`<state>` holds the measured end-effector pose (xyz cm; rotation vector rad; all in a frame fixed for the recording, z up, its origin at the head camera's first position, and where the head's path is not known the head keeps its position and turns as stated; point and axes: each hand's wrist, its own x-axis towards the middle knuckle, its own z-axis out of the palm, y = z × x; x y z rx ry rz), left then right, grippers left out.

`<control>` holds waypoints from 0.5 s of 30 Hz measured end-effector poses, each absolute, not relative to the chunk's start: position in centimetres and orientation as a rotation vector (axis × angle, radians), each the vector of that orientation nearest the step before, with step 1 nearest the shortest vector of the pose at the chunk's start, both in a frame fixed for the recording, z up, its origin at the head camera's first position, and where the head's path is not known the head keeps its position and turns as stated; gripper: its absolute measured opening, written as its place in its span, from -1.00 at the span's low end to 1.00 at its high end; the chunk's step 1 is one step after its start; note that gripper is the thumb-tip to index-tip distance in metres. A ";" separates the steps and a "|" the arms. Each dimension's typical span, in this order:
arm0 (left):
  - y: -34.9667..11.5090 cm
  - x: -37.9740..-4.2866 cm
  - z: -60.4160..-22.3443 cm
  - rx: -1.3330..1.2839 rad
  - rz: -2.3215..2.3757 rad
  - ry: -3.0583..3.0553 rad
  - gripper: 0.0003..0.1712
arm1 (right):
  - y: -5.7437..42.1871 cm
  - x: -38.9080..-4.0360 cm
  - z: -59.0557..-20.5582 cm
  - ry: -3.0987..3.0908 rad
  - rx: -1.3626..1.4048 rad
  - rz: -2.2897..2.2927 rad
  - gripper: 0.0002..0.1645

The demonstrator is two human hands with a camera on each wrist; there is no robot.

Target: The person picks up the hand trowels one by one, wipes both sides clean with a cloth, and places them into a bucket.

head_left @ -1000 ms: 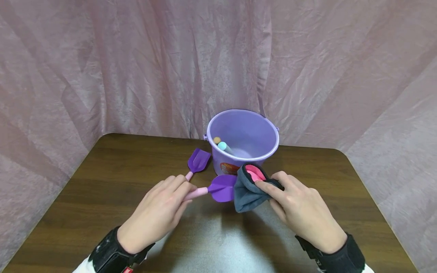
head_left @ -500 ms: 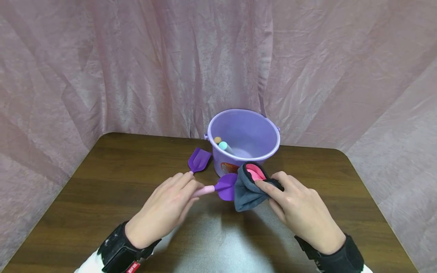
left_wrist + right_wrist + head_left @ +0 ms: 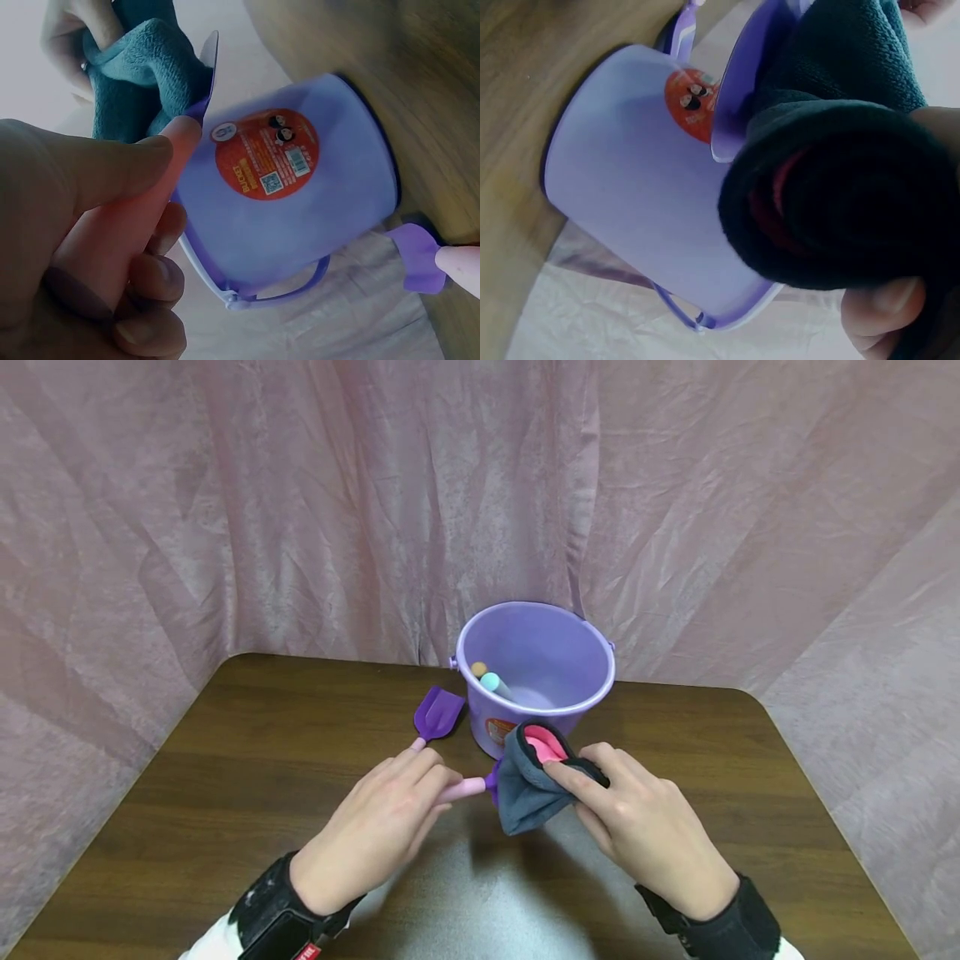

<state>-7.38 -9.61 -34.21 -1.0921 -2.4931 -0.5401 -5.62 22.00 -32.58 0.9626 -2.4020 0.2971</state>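
Note:
My left hand (image 3: pixel 378 831) grips the pink handle of a purple toy shovel (image 3: pixel 465 789), pointed rightward above the table. My right hand (image 3: pixel 652 827) pinches a bunched blue-grey cloth (image 3: pixel 528 797) with black edging and a pink inner side. In the head view, the cloth covers most of the shovel's blade. The right wrist view shows the purple blade (image 3: pixel 742 90) right against the cloth. Just behind both hands stands a lilac bucket (image 3: pixel 543 643), its round orange label (image 3: pixel 266 154) plain in the left wrist view.
A second purple toy shovel (image 3: pixel 437 714) lies left of the bucket, its handle partly behind my left hand. Inside the bucket are a teal-ended stick (image 3: pixel 491 682) and a tan-ended one (image 3: pixel 478 669). A pink curtain (image 3: pixel 420 510) hangs behind the wooden table (image 3: pixel 315 702).
My left hand has moved right and slightly forward with the shovel. Lately the cloth in my right hand has shifted left, hiding the blade that showed before.

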 end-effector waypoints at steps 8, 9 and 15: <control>-9.3 -7.4 -34.1 -1.099 -0.565 -2.492 -0.83 | 21.8 -5.8 -32.9 -2.366 0.984 0.390 -0.52; -9.3 -7.4 -34.1 -1.098 -0.568 -2.490 -0.83 | 21.7 -5.8 -32.9 -2.363 0.988 0.400 -0.52; -9.4 -7.4 -34.1 -1.104 -0.563 -2.455 -0.83 | 21.6 -5.8 -32.9 -2.379 0.962 0.405 -0.51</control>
